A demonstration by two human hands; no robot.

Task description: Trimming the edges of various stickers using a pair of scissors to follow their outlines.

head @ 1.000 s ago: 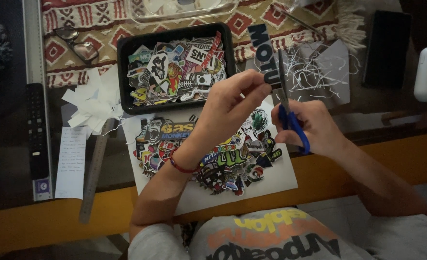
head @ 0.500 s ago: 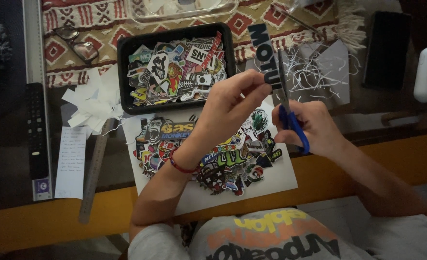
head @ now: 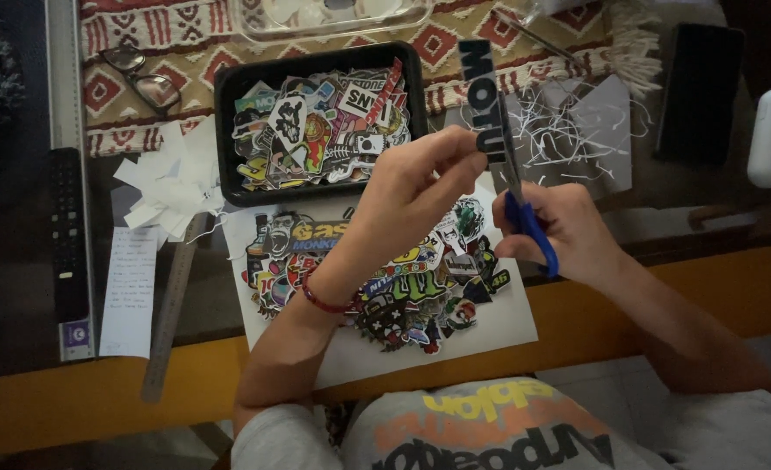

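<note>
Just right of the frame's centre, the left hand (head: 420, 187) pinches a long dark paper sticker strip with pale block lettering (head: 483, 96) by its lower end, thumb and forefingers closed on it while the other fingers curl loosely. The strip stands nearly upright, reaching toward the upper middle of the frame. It looks thin, light and floppy, likely to bend or tear if gripped far from the cut, so a hold close to the blades and on the printed part suits it best.

The right hand (head: 568, 231) sits just right of it, fingers closed through the blue plastic handles of a pair of scissors (head: 525, 218), whose grey blades point up along the strip's right edge; whether the blades are parted I cannot tell. Both forearms rise from the bottom of the frame, wrists bent inward so the hands meet above a white sheet crowded with colourful sticker designs (head: 385, 278).

Above left of the hands a black rectangular tray (head: 225, 130) holds cut-out stickers. Thin white paper trimmings (head: 568, 130) lie at upper right, white paper scraps (head: 164, 187) at left, and a metal ruler (head: 170, 313) at lower left.
</note>
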